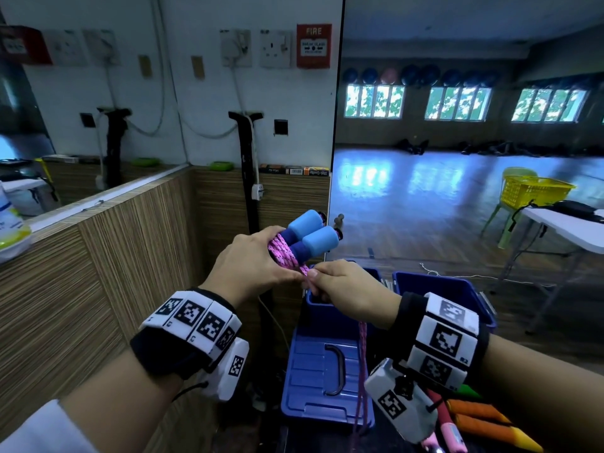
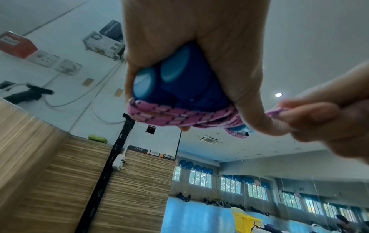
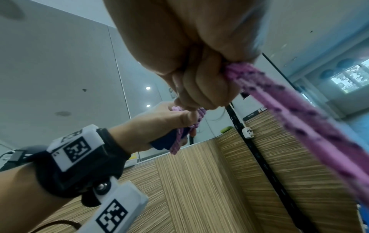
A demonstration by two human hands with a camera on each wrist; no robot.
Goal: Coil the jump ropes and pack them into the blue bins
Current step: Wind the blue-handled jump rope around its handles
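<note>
My left hand [image 1: 258, 259] grips the two blue handles [image 1: 313, 237] of a jump rope side by side, with turns of pink rope [image 1: 284, 253] wound round them. In the left wrist view the handle ends [image 2: 171, 74] show inside the fist above the pink rope turns [image 2: 175, 116]. My right hand [image 1: 343, 286] grips the pink rope just right of the left thumb; the loose rope [image 1: 362, 348] hangs from it past the bins. The right wrist view shows the rope [image 3: 289, 113] running out of the fist. Two blue bins [image 1: 451, 289] stand below the hands.
A blue lid [image 1: 323, 374] with a dark handle lies in front of the left bin [image 1: 313, 302]. More rope handles, orange [image 1: 480, 416] and pink [image 1: 451, 436], lie at the lower right. A wood-panelled counter [image 1: 98, 273] rises on the left, a white table [image 1: 572, 230] on the right.
</note>
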